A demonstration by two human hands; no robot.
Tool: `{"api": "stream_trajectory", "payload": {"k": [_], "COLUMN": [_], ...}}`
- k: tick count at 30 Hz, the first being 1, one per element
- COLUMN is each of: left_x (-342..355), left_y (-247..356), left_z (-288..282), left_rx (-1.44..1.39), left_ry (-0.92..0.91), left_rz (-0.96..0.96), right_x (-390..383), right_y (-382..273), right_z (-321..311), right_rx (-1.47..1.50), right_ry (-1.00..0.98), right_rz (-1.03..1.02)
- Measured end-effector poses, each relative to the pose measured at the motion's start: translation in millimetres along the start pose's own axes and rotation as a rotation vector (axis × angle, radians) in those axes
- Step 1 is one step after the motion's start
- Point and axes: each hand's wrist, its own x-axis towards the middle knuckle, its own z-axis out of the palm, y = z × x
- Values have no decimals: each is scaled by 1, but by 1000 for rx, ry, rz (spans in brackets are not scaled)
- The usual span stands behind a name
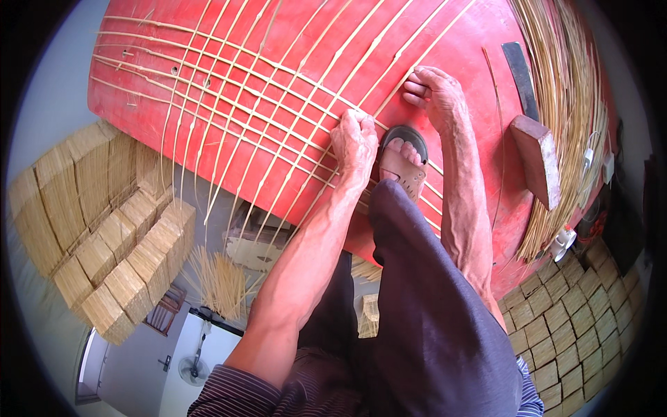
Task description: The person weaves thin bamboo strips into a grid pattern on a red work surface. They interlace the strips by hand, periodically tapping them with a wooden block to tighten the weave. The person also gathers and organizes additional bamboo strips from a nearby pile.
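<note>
Pale bamboo strips [243, 90] form an open woven grid on a red curved board [132, 97]. My left hand [354, 142] is closed on a strip at the grid’s right part, its fingertips partly hidden. Higher and further right, my right hand [434, 97] has curled fingers at the outermost diagonal strip; whether anything is between them is hard to tell. Between the hands, my sandalled foot [403, 163] rests on the board over some strips, below my raised knee.
A long bundle of thin strips [563, 83], a dark flat bar [520, 76] and a brown block [535, 160] lie on the board’s right. Stacked bamboo bundles [132, 264] stand lower left, more bundles [577, 326] lower right. A fan [194, 368] and a door [139, 368] show below.
</note>
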Motion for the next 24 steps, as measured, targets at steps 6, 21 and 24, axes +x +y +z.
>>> {"api": "stream_trajectory", "payload": {"k": [6, 21, 24], "left_x": [4, 3, 3], "left_y": [-3, 21, 21], "left_z": [5, -15, -15], "left_rx": [25, -195, -124], "left_ry": [14, -151, -150], "left_rz": [-43, -233, -239], "right_x": [-2, -2, -2], "right_y": [1, -2, -2], "right_z": [2, 4, 5], "right_rx": [-27, -58, -47], "right_ry": [21, 29, 20], "right_rz": [-14, 8, 9]}}
